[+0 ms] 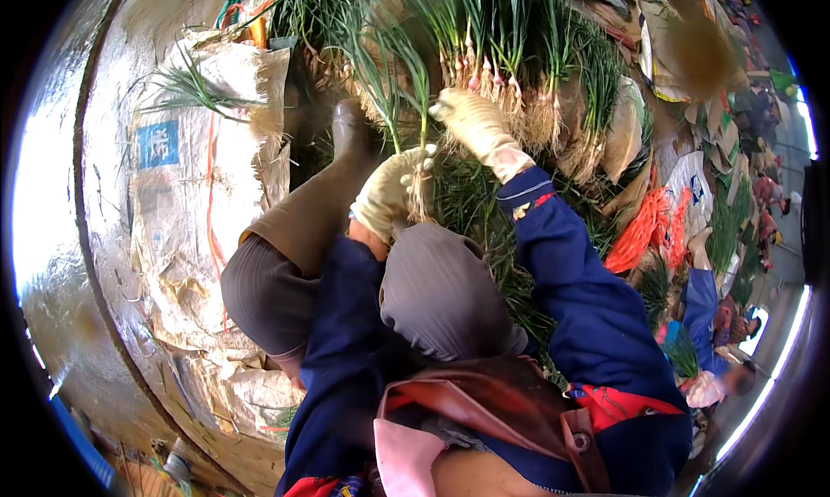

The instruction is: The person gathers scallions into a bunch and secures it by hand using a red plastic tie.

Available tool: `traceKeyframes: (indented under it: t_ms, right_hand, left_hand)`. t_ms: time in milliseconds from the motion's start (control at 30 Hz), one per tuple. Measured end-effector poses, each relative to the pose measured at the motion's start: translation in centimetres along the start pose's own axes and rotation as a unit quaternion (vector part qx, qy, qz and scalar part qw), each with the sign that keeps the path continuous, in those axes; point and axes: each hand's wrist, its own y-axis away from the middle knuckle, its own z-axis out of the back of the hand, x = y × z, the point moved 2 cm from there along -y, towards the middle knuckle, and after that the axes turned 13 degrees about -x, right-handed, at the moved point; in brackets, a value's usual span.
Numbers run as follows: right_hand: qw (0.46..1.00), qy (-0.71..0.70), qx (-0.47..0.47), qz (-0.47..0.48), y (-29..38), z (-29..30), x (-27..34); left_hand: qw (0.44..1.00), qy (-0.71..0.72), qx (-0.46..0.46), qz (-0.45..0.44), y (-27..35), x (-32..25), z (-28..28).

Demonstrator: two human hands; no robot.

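Note:
My left hand (392, 185), in a cream work glove, is closed around a few green onion plants (423, 101). Their leaves point away from me and their pale roots hang below the fingers. Just beyond it to the right is my right hand (473, 124), in the same kind of glove, close to those leaves. Its fingers are curled, and whether they pinch a leaf I cannot tell. Past my hands lie bundles of green onions (512, 62), with pinkish bulbs and stringy roots toward me. Loose green leaves (467, 192) cover the ground between my legs.
White woven sacks (188, 205) lie to my left beside wet floor, with a small green bunch (194, 91) on top. My boot (318, 179) stands near the hands. Red-orange plastic strips (642, 231) lie at right, and a person in blue (703, 328) sits farther right.

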Motion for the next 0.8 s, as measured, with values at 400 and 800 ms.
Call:
traceKeyframes:
  t_ms: [400,800]
  right_hand:
    - [0.929,0.37,0.007,0.001,-8.2,0.2,-3.7]
    - [0.951,-0.301,0.056,0.046,2.9,-1.0,-5.3]
  left_hand:
    - [0.983,-0.053,-0.068,-0.161,-4.6,-5.0,-3.5]
    - [0.979,-0.133,-0.057,-0.141,-4.7,-1.8,-4.8]
